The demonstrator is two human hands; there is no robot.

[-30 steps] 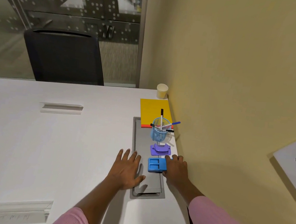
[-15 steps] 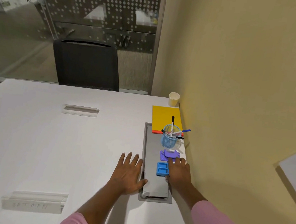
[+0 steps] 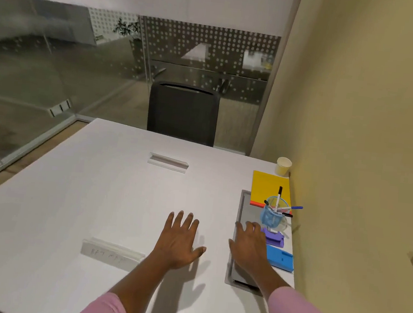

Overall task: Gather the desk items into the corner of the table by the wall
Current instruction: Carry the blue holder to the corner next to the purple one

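Along the yellow wall the desk items stand in a row: a paper cup in the corner, a yellow notebook, a clear blue pen cup with several markers, a purple stapler-like item and a blue tray. My right hand lies flat with straight fingers on the grey cable cover, just left of the purple item and blue tray, holding nothing. My left hand rests flat on the white table, fingers spread.
Two clear acrylic name stands sit on the table, one at the far middle and one near my left forearm. A black chair stands behind the far edge. Glass partitions close the left and back.
My right hand has let go of the blue tray and slid left onto the grey cover. My left hand has moved left, off the cover. The camera view has lifted and turned left.
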